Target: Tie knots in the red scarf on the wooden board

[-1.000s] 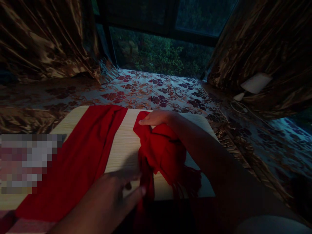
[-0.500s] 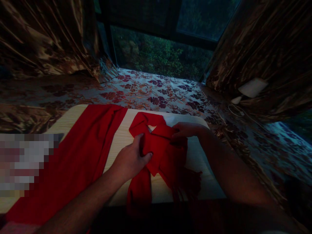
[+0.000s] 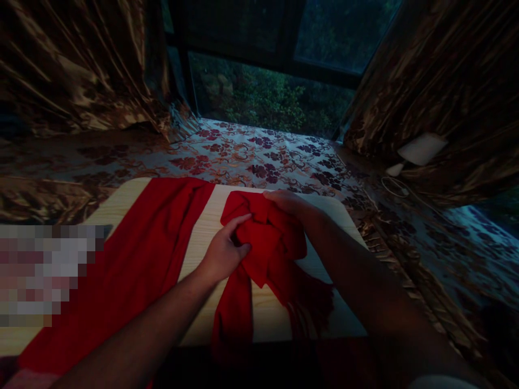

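Note:
A red scarf [image 3: 263, 243] with a fringed end lies looped and folded over itself on the pale wooden table [image 3: 198, 292]. At the loop's left edge is my left hand [image 3: 227, 246], its thumb and index finger on top of the cloth and holding it. My right hand [image 3: 286, 202] grips the far edge of the folded loop; its fingertips are partly hidden. One tail of the scarf hangs toward me over the near table edge. The fringe [image 3: 312, 302] spreads to the lower right.
A wide strip of red cloth [image 3: 141, 259] runs along the table's left side. Beyond the table lies a floral-covered ledge [image 3: 259, 151] below a window. Brown curtains [image 3: 81, 70] hang on both sides. A white lamp [image 3: 421, 148] with a cord is at the right.
My right hand has moved from the loop's right side to its far edge. The small gap in the loop is now covered by cloth. My left hand has shifted slightly upward.

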`<state>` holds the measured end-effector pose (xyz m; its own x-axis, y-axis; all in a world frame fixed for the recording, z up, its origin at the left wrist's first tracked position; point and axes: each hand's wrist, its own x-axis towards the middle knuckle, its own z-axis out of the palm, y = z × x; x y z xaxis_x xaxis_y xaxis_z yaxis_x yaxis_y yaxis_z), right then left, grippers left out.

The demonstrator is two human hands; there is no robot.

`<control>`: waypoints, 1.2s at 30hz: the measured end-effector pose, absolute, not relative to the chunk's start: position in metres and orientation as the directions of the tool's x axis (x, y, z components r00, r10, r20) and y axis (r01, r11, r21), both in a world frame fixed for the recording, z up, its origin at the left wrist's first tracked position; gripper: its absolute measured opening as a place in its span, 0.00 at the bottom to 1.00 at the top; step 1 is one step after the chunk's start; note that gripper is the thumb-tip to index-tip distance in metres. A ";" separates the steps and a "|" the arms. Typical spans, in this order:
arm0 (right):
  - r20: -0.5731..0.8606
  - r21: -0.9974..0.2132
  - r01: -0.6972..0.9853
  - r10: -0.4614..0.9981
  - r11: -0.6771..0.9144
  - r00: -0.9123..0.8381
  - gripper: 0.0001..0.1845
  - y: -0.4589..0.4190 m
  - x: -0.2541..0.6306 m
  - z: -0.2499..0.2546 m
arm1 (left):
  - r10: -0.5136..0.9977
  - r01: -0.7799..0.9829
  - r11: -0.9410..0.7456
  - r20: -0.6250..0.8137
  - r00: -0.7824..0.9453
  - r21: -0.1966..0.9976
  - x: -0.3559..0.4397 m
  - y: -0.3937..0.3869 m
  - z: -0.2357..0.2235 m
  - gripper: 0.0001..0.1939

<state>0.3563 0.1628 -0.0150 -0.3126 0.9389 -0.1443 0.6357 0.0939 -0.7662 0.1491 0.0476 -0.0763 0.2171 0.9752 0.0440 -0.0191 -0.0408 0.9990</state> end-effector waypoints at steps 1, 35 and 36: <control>-0.176 -0.755 0.653 0.942 0.057 -0.285 0.25 0.165 0.353 -0.017 | 0.972 -0.042 0.001 0.009 0.235 0.999 0.149 0.049 -0.075 0.37; -0.392 -0.773 0.633 0.749 0.047 -0.534 0.17 0.162 0.359 -0.028 | 0.912 0.643 -0.368 0.126 0.390 0.672 0.150 0.070 -0.051 0.48; -0.398 -0.780 0.625 0.743 0.034 -0.537 0.17 0.163 0.359 -0.029 | 0.913 0.658 -0.373 0.134 0.385 0.655 0.151 0.070 -0.050 0.47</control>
<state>0.3591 0.1627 -0.0294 -0.5373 0.7435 -0.3982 0.6250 0.0341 -0.7799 0.1505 0.0705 -0.0502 0.3846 0.9134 0.1336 0.6576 -0.3726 0.6548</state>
